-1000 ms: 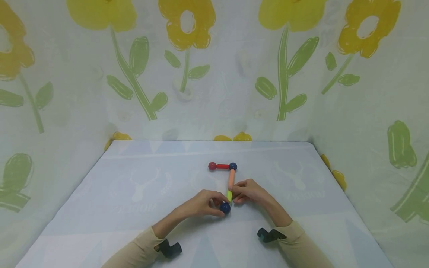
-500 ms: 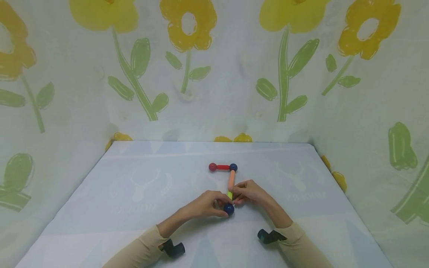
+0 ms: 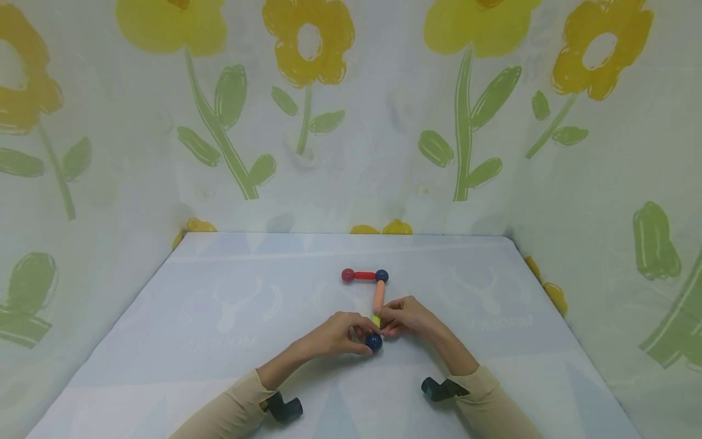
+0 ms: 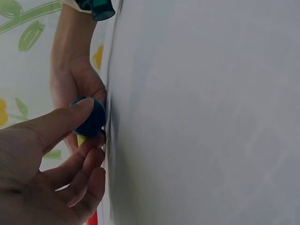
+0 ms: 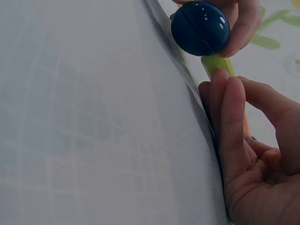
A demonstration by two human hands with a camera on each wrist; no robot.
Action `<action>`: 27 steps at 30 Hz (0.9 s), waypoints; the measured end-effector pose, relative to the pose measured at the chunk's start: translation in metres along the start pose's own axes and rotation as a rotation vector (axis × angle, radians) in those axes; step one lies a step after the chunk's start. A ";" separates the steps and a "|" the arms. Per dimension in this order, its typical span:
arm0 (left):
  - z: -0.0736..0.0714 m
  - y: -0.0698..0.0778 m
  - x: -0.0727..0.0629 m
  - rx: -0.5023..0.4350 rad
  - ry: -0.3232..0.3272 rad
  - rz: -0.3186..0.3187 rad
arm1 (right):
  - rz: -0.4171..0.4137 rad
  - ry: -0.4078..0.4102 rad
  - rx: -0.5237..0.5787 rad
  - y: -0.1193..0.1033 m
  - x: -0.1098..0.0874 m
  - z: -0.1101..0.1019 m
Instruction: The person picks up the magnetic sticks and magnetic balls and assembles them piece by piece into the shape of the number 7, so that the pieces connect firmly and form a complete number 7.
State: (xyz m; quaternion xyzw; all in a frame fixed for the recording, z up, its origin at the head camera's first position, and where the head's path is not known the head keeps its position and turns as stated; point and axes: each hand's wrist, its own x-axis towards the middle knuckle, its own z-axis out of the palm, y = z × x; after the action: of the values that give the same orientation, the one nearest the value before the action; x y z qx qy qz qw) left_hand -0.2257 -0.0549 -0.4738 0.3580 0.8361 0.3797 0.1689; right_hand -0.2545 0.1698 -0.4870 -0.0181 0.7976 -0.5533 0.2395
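My left hand [image 3: 342, 334] pinches a dark blue ball [image 3: 373, 342] between thumb and fingers; the left wrist view shows the thumb lying on the ball [image 4: 92, 118]. Just beyond, my right hand [image 3: 407, 317] holds a yellow-green rod [image 3: 376, 320] with its fingertips. In the right wrist view the rod's end [image 5: 216, 64] meets the ball. An orange rod [image 3: 379, 296] runs away from the fingers of my right hand to a second dark blue ball [image 3: 381, 276]. From that ball a red rod [image 3: 364, 275] leads left to a red ball [image 3: 348, 275].
The pieces lie on a pale cloth-covered table [image 3: 219, 341] with faint deer prints. A flower-patterned curtain [image 3: 362, 122] encloses its back and sides. Each sleeve carries a dark wrist-worn device [image 3: 284, 407].
My left hand has moved slightly right, bringing the near blue ball up to the end of the yellow-green rod. My right hand has stayed nearly still.
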 end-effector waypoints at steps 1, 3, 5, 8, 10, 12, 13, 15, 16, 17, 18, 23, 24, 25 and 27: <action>0.000 0.000 0.000 -0.002 -0.001 -0.002 | -0.001 -0.002 0.002 0.000 0.000 0.000; 0.000 0.000 0.001 -0.002 -0.002 0.009 | -0.005 -0.003 0.001 0.000 0.000 0.000; 0.000 -0.001 0.001 -0.002 -0.004 0.016 | -0.007 -0.002 -0.005 0.000 -0.001 0.000; 0.000 -0.001 0.001 -0.001 -0.005 0.020 | -0.014 0.002 -0.028 0.000 -0.001 0.000; 0.000 0.000 0.001 -0.004 -0.005 0.013 | -0.018 0.003 -0.035 0.000 -0.001 0.000; 0.000 0.001 0.001 -0.010 -0.006 0.008 | -0.020 -0.002 -0.022 0.001 -0.002 0.000; 0.000 0.001 0.000 -0.013 -0.005 0.005 | -0.021 -0.008 -0.009 0.001 -0.002 -0.001; 0.000 0.002 0.000 -0.022 -0.007 -0.002 | -0.017 -0.017 0.016 0.001 -0.003 -0.001; 0.000 0.002 0.000 -0.026 -0.007 -0.002 | -0.014 -0.021 0.023 0.000 -0.003 -0.002; 0.000 0.002 0.000 -0.028 -0.008 -0.004 | -0.009 -0.024 0.032 0.000 -0.004 -0.002; 0.000 0.002 0.000 -0.030 -0.009 -0.005 | -0.003 -0.024 0.034 -0.001 -0.004 -0.002; 0.001 0.002 0.002 -0.037 -0.010 -0.013 | 0.021 -0.009 0.012 -0.005 -0.006 -0.005; 0.001 0.002 0.002 -0.038 -0.010 -0.014 | 0.024 -0.005 0.006 -0.005 -0.007 -0.005; 0.002 0.002 0.003 -0.040 -0.010 -0.015 | 0.023 -0.002 -0.001 -0.005 -0.007 -0.006; 0.002 0.002 0.003 -0.041 -0.010 -0.015 | 0.030 0.001 -0.009 -0.004 -0.007 -0.008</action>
State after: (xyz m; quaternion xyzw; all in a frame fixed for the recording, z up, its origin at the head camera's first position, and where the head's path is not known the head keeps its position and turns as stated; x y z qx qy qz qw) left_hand -0.2257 -0.0506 -0.4742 0.3499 0.8301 0.3938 0.1831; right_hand -0.2529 0.1771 -0.4785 -0.0069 0.8004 -0.5461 0.2471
